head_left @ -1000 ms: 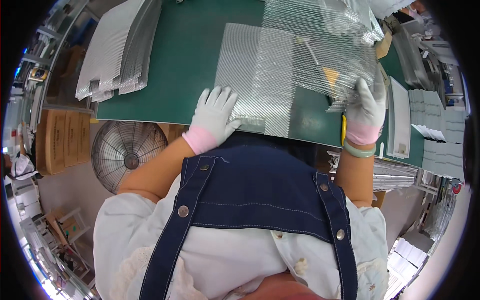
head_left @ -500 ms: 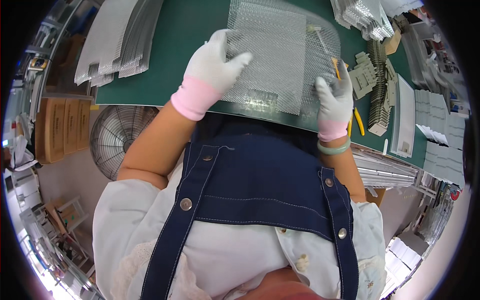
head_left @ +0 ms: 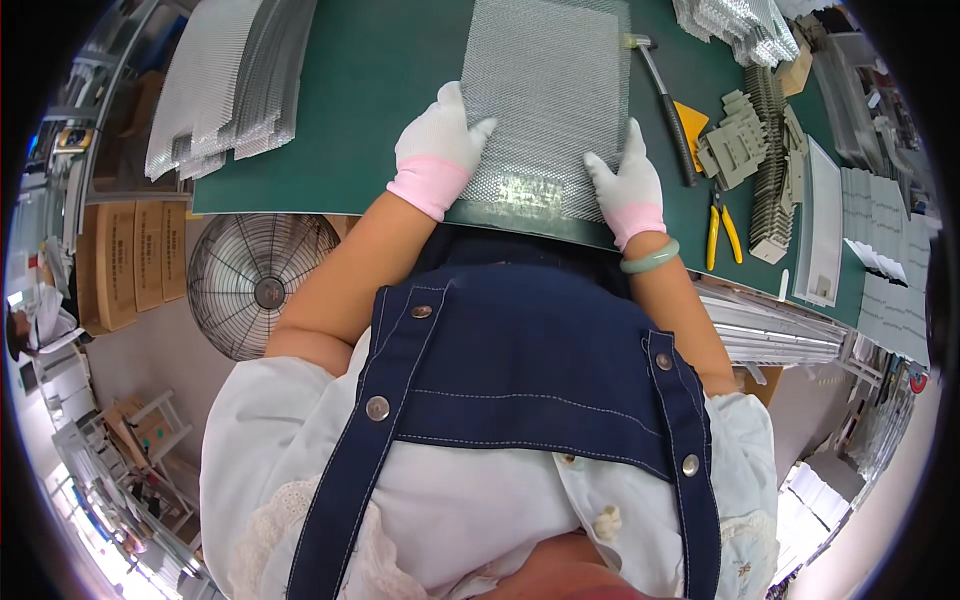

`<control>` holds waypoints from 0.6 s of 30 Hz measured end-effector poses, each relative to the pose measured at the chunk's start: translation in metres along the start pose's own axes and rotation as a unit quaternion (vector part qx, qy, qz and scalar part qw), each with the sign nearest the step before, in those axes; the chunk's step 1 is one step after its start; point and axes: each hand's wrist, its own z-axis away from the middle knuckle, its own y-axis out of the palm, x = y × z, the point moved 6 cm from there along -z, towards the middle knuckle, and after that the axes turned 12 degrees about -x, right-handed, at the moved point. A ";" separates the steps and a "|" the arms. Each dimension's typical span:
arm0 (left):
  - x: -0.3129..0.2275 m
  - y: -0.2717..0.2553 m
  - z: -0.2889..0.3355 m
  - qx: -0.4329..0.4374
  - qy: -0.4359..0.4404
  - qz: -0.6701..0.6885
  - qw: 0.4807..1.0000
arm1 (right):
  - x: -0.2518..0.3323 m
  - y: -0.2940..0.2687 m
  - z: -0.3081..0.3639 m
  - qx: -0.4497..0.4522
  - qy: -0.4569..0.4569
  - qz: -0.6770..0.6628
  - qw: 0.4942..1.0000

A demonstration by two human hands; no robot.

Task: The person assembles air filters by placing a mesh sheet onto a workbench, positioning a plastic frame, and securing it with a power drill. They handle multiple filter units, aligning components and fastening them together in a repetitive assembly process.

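Observation:
Silvery metal mesh sheets (head_left: 545, 100), apparently stacked with a second edge showing along the right, lie on the green tabletop (head_left: 380, 120) in front of me. My left hand (head_left: 438, 145), in a white glove with a pink cuff, grips the left edge of the mesh, its thumb reaching over the top. On the opposite edge my right hand (head_left: 628, 185), gloved alike, takes hold with thumb above and fingers along the side. The undersides of the fingers are hidden. A hammer (head_left: 665, 105) lies just right of the mesh, beside yellow-handled pliers (head_left: 722, 235).
More mesh sheets (head_left: 235, 80) are piled at the left, and another pile (head_left: 740, 40) stands at the far right. Grey-green notched parts (head_left: 735, 145) lie near a row of similar pieces (head_left: 770, 170). A floor fan (head_left: 265, 285) stands below the table's left edge.
The mesh sheets, fanned apart before, now lie nearly flush. My right hand has moved left with the right edge, uncovering the hammer and pliers. My left hand has shifted slightly right.

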 end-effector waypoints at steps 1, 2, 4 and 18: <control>0.000 0.002 0.000 0.009 -0.005 -0.009 1.000 | -0.003 0.003 -0.001 0.009 0.008 0.014 1.000; -0.001 0.003 0.000 0.018 -0.010 -0.019 1.000 | -0.003 0.005 -0.003 0.014 0.002 0.026 1.000; -0.001 0.006 0.000 0.026 -0.011 -0.029 0.999 | -0.003 0.008 -0.006 0.025 -0.009 0.050 0.998; 0.002 0.007 -0.010 0.066 0.005 -0.024 0.998 | -0.005 0.012 -0.009 0.045 -0.016 0.076 0.996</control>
